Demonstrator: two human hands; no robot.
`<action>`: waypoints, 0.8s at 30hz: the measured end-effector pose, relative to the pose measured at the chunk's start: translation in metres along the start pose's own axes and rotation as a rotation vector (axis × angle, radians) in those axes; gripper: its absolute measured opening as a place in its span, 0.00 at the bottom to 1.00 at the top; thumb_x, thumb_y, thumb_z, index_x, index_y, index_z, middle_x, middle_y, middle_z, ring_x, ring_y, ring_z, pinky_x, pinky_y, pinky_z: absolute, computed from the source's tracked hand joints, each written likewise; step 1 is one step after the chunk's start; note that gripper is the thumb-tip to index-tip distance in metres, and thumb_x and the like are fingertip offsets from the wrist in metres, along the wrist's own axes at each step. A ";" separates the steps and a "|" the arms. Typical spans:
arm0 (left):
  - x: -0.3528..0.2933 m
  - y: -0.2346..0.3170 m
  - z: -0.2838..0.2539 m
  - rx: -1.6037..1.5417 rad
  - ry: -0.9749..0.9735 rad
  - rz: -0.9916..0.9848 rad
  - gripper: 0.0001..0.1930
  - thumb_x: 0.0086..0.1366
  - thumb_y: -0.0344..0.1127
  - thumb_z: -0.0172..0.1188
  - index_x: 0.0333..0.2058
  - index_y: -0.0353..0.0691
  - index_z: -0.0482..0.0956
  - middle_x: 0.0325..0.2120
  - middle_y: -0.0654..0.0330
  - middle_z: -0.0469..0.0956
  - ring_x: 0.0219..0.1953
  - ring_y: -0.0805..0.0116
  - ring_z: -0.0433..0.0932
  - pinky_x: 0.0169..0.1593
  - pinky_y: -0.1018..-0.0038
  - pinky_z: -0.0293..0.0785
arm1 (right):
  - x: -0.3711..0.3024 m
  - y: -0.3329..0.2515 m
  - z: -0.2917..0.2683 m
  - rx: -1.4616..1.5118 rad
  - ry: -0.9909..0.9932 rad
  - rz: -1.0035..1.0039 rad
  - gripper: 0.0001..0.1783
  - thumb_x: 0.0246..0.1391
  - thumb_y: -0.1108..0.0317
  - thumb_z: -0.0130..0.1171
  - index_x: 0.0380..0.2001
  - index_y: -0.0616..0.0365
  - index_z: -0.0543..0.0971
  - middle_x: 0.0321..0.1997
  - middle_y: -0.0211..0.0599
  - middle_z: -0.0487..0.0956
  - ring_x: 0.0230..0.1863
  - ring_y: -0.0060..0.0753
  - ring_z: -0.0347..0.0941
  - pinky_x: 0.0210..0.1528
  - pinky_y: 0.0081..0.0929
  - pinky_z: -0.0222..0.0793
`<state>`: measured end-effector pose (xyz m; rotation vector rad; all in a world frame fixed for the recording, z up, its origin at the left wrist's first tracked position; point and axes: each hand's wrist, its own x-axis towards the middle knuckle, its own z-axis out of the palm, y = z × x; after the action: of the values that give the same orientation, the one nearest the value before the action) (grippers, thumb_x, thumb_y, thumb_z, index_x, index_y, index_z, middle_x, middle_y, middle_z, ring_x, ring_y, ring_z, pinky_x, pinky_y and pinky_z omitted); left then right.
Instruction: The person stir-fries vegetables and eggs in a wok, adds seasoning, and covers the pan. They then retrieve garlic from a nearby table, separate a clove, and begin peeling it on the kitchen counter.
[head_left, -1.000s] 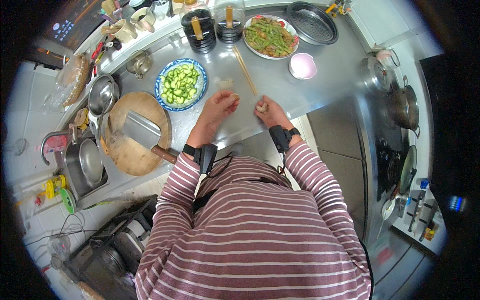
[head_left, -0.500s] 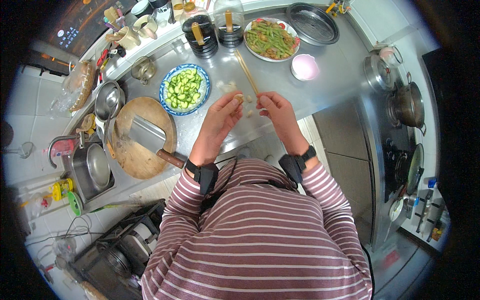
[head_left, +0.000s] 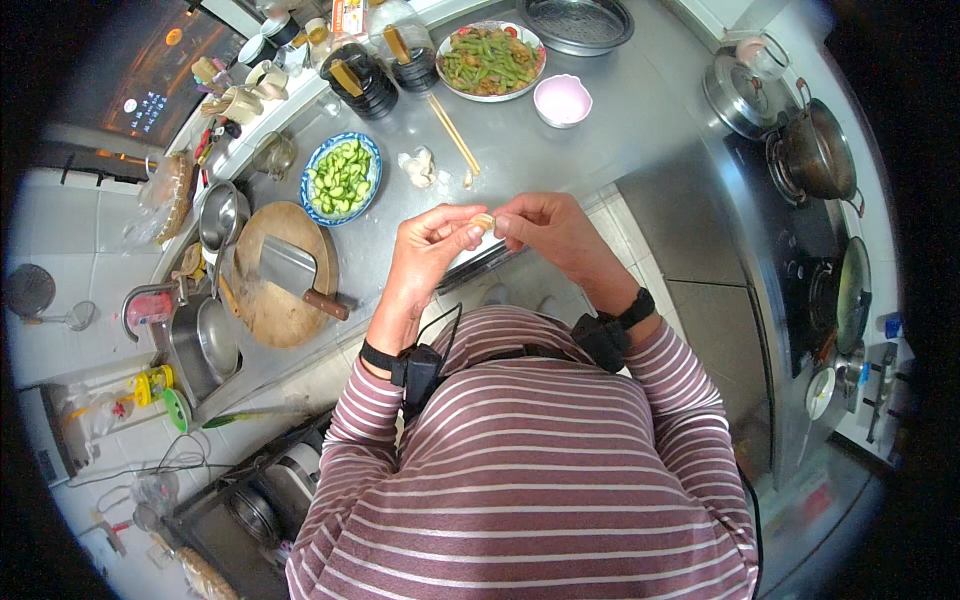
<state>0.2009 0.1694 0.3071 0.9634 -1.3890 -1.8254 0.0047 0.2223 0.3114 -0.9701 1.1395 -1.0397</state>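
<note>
Steel worktop (head_left: 600,130) runs in an L through a narrow kitchen, one arm under a dark window along the top left, the other bending down the right side to a black hob (head_left: 800,220). Both hands meet over its front edge: the left hand (head_left: 425,250) and the right hand (head_left: 545,225) pinch one small pale garlic clove (head_left: 483,221) between their fingertips, thumbs and forefingers closed on it, the other fingers loosely curled. Just beyond the hands a few more pale garlic pieces (head_left: 418,166) lie loose on the steel, with a pair of chopsticks (head_left: 453,134) beside them. Further back sit a plate of green beans (head_left: 490,58), a small pink bowl (head_left: 562,98) and a dark round pan (head_left: 580,20). To the left is a blue-rimmed plate of sliced cucumber (head_left: 340,178), and nearer still a round wooden chopping board (head_left: 262,300) with a cleaver (head_left: 295,275) lying flat on it. A sink (head_left: 200,340) with steel bowls sits at the far left, below white wall tiles. On the hob stand a dark wok (head_left: 815,150) and a lidded steel pot (head_left: 740,85). The floor under the counter is pale tile. The person wears a striped top and dark bands on both wrists.
</note>
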 end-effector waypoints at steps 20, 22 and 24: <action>-0.028 -0.004 0.056 0.149 0.086 0.172 0.17 0.63 0.23 0.62 0.51 0.34 0.76 0.39 0.60 0.81 0.40 0.75 0.80 0.44 0.78 0.77 | -0.025 0.023 -0.003 0.122 0.060 -0.126 0.06 0.57 0.72 0.57 0.27 0.60 0.74 0.24 0.19 0.72 0.27 0.09 0.64 0.28 0.14 0.62; -0.027 -0.003 0.054 0.205 0.086 0.213 0.16 0.63 0.23 0.62 0.51 0.34 0.77 0.39 0.60 0.81 0.40 0.74 0.80 0.45 0.78 0.77 | -0.021 0.022 -0.001 0.089 0.058 -0.146 0.06 0.58 0.72 0.57 0.27 0.60 0.74 0.24 0.19 0.71 0.27 0.08 0.64 0.28 0.14 0.61; -0.026 -0.001 0.049 0.122 0.061 0.187 0.15 0.64 0.25 0.62 0.50 0.35 0.77 0.40 0.59 0.81 0.41 0.74 0.80 0.44 0.78 0.76 | -0.019 0.020 0.000 0.070 0.050 -0.153 0.05 0.57 0.73 0.56 0.27 0.60 0.74 0.23 0.19 0.70 0.27 0.08 0.63 0.28 0.14 0.61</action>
<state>0.1728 0.2154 0.3184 0.9092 -1.5129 -1.5768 0.0054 0.2452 0.2963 -0.9925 1.0747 -1.2249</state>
